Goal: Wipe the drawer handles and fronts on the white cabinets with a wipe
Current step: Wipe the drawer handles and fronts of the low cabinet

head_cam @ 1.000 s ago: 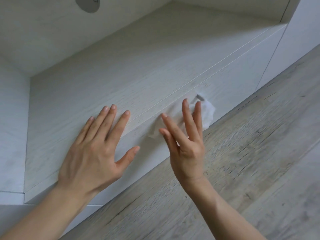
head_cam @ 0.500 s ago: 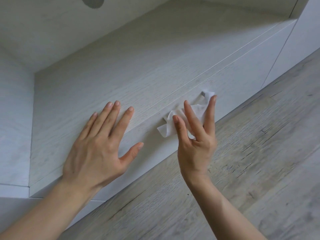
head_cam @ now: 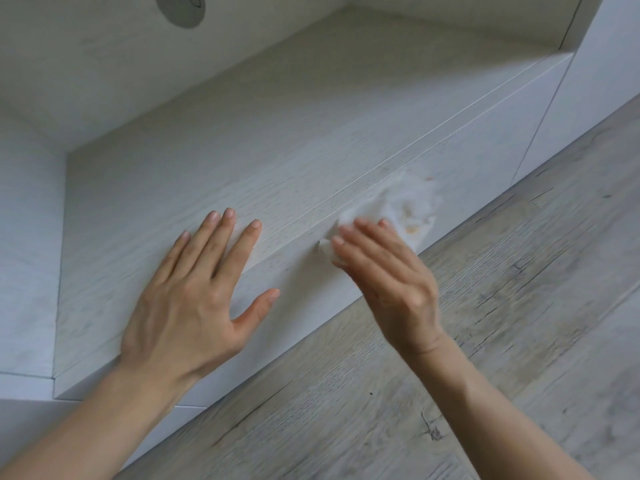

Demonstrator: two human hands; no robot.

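A low white cabinet runs diagonally through the head view, its drawer front facing the floor side. My left hand lies flat with fingers spread on the cabinet's top surface, thumb hanging over the front edge. My right hand presses a crumpled white wipe against the drawer front just below the top edge. The wipe is blurred and shows faint yellowish marks. The wipe hides the drawer's handle.
Grey wood-look floor fills the lower right. A white wall panel closes the left side, and a tall white cabinet door stands at the far right. A round grey fitting sits on the back wall.
My right hand has slid the wipe to the right along the drawer front, and the wipe has spread out. My left hand has stayed flat on the cabinet top.
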